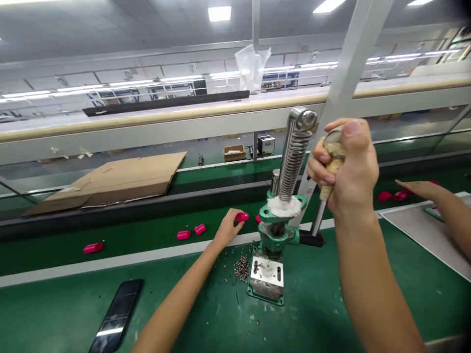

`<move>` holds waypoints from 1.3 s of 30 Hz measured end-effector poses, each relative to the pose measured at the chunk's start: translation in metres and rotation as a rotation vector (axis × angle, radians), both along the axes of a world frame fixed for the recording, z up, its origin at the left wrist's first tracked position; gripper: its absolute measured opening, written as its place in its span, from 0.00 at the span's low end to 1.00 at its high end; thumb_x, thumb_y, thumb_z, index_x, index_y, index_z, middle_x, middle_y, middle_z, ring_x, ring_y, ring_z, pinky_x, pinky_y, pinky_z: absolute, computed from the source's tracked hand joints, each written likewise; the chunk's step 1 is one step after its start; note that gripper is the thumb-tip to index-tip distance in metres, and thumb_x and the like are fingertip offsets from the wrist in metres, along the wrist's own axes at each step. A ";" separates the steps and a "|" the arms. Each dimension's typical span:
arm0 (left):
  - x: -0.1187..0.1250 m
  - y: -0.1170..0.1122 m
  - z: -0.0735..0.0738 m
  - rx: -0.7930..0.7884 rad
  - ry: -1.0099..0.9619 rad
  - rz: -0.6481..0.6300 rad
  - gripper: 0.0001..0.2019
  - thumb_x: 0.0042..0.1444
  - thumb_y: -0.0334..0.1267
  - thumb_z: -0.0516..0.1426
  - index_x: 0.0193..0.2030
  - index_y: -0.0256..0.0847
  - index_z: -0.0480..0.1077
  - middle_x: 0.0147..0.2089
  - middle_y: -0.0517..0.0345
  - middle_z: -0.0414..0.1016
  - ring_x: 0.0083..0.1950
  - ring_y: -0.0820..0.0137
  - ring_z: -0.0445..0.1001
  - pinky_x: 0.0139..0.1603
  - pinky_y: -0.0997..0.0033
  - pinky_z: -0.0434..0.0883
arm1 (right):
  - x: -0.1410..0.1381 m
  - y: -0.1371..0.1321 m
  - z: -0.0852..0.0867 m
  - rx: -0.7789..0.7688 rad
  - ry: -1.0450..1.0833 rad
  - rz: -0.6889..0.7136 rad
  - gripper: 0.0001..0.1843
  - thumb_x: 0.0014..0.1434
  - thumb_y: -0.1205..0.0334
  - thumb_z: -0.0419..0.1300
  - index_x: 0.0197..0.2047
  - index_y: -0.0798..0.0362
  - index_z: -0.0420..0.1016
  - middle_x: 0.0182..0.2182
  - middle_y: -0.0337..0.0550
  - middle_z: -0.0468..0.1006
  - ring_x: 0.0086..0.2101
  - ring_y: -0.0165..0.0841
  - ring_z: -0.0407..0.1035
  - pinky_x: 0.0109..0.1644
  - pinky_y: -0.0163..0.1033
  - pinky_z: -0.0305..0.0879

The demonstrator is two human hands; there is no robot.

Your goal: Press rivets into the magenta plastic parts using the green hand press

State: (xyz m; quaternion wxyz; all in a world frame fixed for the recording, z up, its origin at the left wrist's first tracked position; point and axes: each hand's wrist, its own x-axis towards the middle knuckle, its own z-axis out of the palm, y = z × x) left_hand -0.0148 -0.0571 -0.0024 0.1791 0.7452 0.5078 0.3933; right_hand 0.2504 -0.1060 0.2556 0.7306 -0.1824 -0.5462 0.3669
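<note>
**Right forearm** (371, 279): nearest to me, rising from the bottom of the view and lifted clear of the green bench mat (312, 314), which lets my hand work up high.

**Right hand** (349, 166): clenched in a full fist around the wrapped lever handle (326, 192), thumb over the top and fingers curled, a grip that looks set to bear force.

**Steel lever shaft** (318, 218): drops from my fist to a black-sleeved arm (312, 239) on the press, so the handle stands high and to the right.

**Green hand press** (274, 230): stands on its metal base plate (267, 289) between my two hands, probably so both can reach it. A coil spring (293, 164) rises from a white pad (283, 207).

**Left hand** (228, 228): reaches out over the bench edge, fingertips closed on a pink plastic piece (242, 216) just left of the press.

**Small metal fasteners** (242, 268): a loose heap on the mat beside the base plate, likely kept within short reach.

**Green conveyor belt** (128, 255): carries more pink pieces (183, 235) to my left.

**Black smartphone** (116, 316): lies on the mat, set away from the press.

**Another person's hand** (423, 189): comes in from the right, open above a grey sheet (423, 235).
</note>
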 end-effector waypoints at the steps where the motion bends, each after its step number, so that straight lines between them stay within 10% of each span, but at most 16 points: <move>1: -0.003 -0.010 0.003 -0.004 -0.051 -0.017 0.16 0.63 0.36 0.59 0.57 0.41 0.69 0.54 0.48 0.73 0.55 0.62 0.77 0.58 0.61 0.75 | 0.000 0.000 0.000 -0.003 -0.005 -0.006 0.12 0.70 0.49 0.58 0.45 0.48 0.65 0.24 0.34 0.58 0.14 0.22 0.44 0.17 0.33 0.41; 6: -0.010 -0.069 0.014 -0.162 -0.454 -0.199 0.20 0.66 0.45 0.61 0.63 0.45 0.68 0.62 0.46 0.67 0.61 0.60 0.73 0.60 0.62 0.73 | 0.002 0.002 -0.001 0.049 -0.026 -0.014 0.13 0.71 0.49 0.58 0.45 0.50 0.66 0.25 0.35 0.59 0.14 0.23 0.44 0.16 0.34 0.39; 12: 0.012 -0.108 -0.006 -0.365 -0.476 -0.285 0.20 0.63 0.42 0.64 0.60 0.47 0.68 0.58 0.50 0.73 0.59 0.60 0.74 0.65 0.59 0.69 | 0.000 0.001 -0.001 0.048 -0.008 -0.030 0.16 0.70 0.45 0.59 0.44 0.50 0.65 0.26 0.36 0.56 0.16 0.24 0.43 0.17 0.34 0.36; 29: 0.045 -0.116 -0.013 -0.473 -0.478 -0.411 0.14 0.64 0.49 0.63 0.49 0.42 0.77 0.56 0.47 0.75 0.57 0.57 0.73 0.64 0.57 0.69 | -0.004 -0.008 0.003 0.012 -0.099 -0.065 0.14 0.76 0.47 0.49 0.46 0.50 0.61 0.27 0.35 0.54 0.19 0.24 0.42 0.20 0.34 0.38; 39: 0.059 -0.126 -0.018 -0.615 -0.681 -0.466 0.21 0.64 0.44 0.64 0.61 0.42 0.72 0.62 0.48 0.76 0.64 0.56 0.73 0.69 0.57 0.66 | -0.001 -0.001 0.000 0.044 -0.056 -0.045 0.17 0.71 0.43 0.57 0.44 0.48 0.64 0.27 0.35 0.55 0.18 0.26 0.41 0.20 0.35 0.35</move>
